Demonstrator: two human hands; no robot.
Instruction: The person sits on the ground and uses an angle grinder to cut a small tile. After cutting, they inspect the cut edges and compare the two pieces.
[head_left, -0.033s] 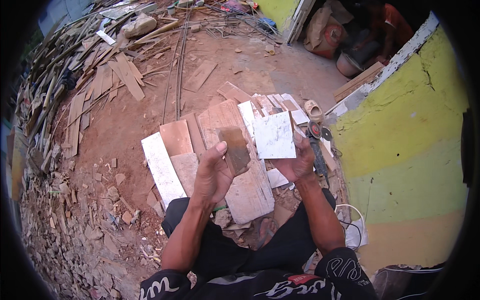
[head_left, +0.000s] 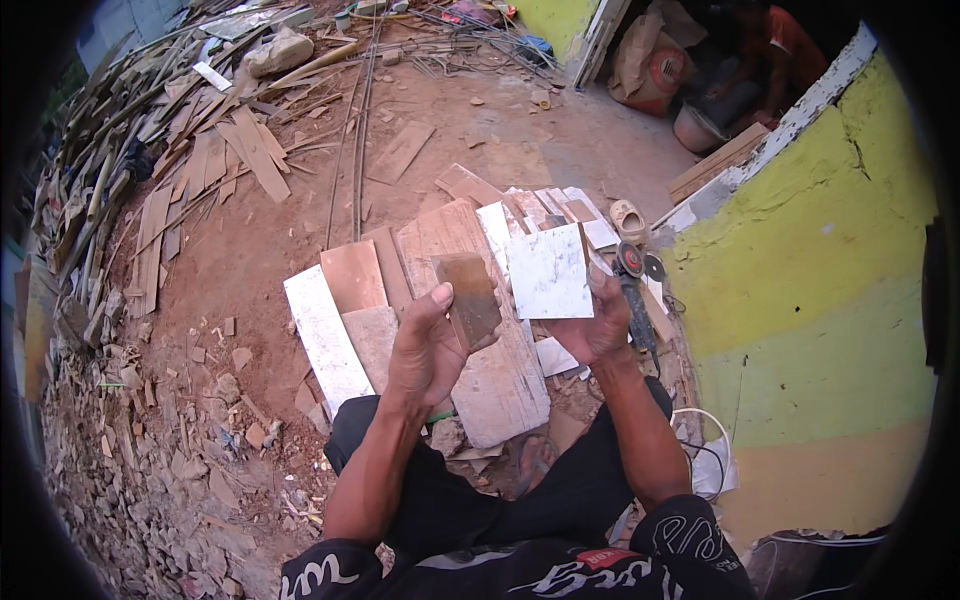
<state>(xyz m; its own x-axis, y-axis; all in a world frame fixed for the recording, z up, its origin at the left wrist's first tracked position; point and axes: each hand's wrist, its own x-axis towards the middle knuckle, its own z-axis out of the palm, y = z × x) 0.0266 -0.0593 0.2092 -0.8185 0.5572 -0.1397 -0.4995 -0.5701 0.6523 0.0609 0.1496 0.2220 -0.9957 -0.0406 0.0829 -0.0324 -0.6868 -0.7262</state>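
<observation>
My left hand [head_left: 428,330] is closed round a brown rectangular block [head_left: 467,295], thumb on its face; whether it is stone or tile I cannot tell. My right hand [head_left: 598,315] grips a white marbled square tile [head_left: 549,272] by its right edge, thumb in front and fingers behind. Both pieces are raised side by side, a small gap between them. Below them lies a long dusty board [head_left: 500,390], with a white tile strip [head_left: 325,325] and reddish-brown tiles [head_left: 353,277] to its left. An angle grinder [head_left: 637,305] rests just right of my right hand.
Cut tile pieces [head_left: 577,207] and a beige clog [head_left: 627,220] lie beyond my hands. A yellow-green wall [head_left: 800,290] bounds the right. Scrap wood [head_left: 150,170] and rubble [head_left: 150,470] cover the left. A person [head_left: 785,60] crouches in the doorway by a bucket [head_left: 697,130].
</observation>
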